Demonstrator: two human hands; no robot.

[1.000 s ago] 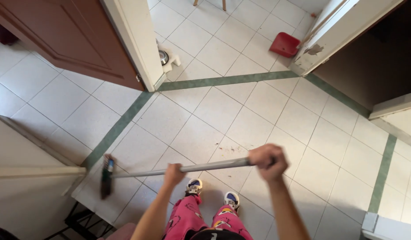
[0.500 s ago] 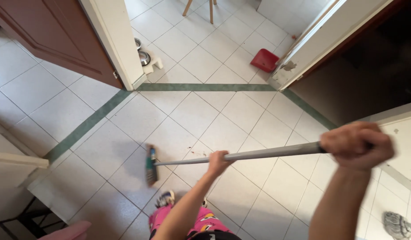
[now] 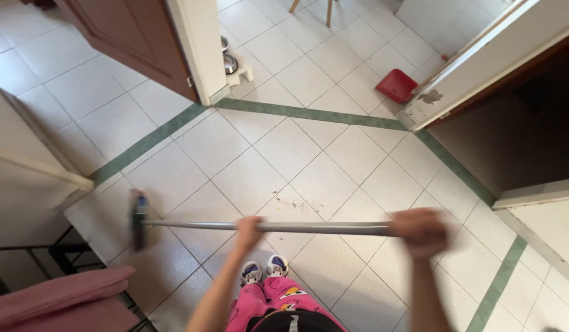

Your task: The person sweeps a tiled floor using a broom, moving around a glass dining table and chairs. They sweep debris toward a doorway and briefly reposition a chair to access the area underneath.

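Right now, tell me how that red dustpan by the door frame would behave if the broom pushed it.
The red dustpan looks thin and plastic, so it is probably light and would likely slide easily on the smooth tiled floor. It lies low and flat, so tipping seems unlikely. With the door frame right beside it, a push that way would probably jam it there.

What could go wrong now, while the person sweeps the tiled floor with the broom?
1. The broom head is close to the white furniture edge; it may knock against it.
2. Both the left hand and right hand look blurred, so a fast stroke might scatter the brown crumbs instead of gathering them.
3. The red dustpan lies far away.
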